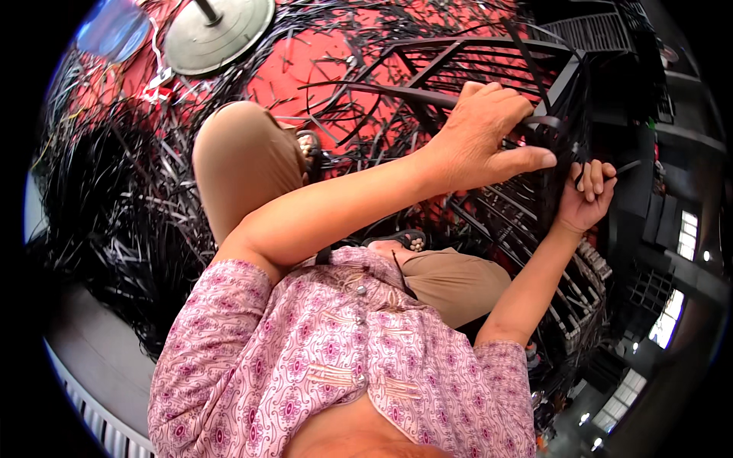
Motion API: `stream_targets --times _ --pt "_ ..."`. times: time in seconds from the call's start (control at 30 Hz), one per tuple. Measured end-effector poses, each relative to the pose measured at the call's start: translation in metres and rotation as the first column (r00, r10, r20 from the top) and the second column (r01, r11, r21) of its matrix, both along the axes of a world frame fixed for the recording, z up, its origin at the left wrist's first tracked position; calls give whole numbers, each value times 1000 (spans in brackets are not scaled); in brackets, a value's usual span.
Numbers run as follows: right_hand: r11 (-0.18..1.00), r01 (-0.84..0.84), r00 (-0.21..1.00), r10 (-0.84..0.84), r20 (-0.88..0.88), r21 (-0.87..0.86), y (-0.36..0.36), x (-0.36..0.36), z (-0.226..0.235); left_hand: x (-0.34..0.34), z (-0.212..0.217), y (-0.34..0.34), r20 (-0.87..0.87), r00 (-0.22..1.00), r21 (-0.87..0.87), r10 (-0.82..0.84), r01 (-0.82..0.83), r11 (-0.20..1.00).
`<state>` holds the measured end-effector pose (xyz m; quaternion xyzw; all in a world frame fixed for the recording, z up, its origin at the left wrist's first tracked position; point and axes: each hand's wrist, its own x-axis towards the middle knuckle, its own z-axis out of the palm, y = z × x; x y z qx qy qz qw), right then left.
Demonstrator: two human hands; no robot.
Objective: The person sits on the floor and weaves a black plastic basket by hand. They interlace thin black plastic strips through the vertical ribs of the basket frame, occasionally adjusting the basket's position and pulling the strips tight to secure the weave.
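A black metal frame (458,57) stands in front of my knees, partly wound with flat black plastic strips. My left hand (489,141) reaches across onto the frame's right side. Its fingers curl around a black strip (544,120) at the bar, with the thumb stretched out to the right. My right hand (586,197) is lower and further right, fist closed on another black strip (628,165) beside the frame's woven side (527,221). I am seated, in a pink patterned shirt and tan trousers (244,156).
Loose black strips litter the red floor (305,69), with a big heap (114,198) at my left. A round grey metal base with a pole (217,30) stands at the top left. Sandalled feet (309,149) are near the frame. More woven frames (584,294) are stacked at the right.
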<state>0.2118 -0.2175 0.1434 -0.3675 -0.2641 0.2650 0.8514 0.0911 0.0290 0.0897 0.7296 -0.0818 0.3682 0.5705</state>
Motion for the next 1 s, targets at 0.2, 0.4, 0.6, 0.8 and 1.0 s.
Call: stream_targets --times 0.2,0.4,0.6,0.8,1.0 --pt "998 -20 1000 20 -8 -55 47 12 -25 6 -27 43 -156 983 -204 -97 64 977" --pt "994 -100 988 92 -122 -55 95 30 -63 17 -75 87 -150 945 -618 -290 139 774" --pt "983 -62 981 27 -194 -174 110 53 -122 32 -148 88 -271 888 -816 -373 -6 578" --pt "985 -60 973 23 -230 -160 110 60 -124 43 -169 100 -160 874 -854 -458 110 508" --pt "984 -93 965 53 -256 -149 113 59 -120 29 -240 160 -535 830 -675 161 -534 509"
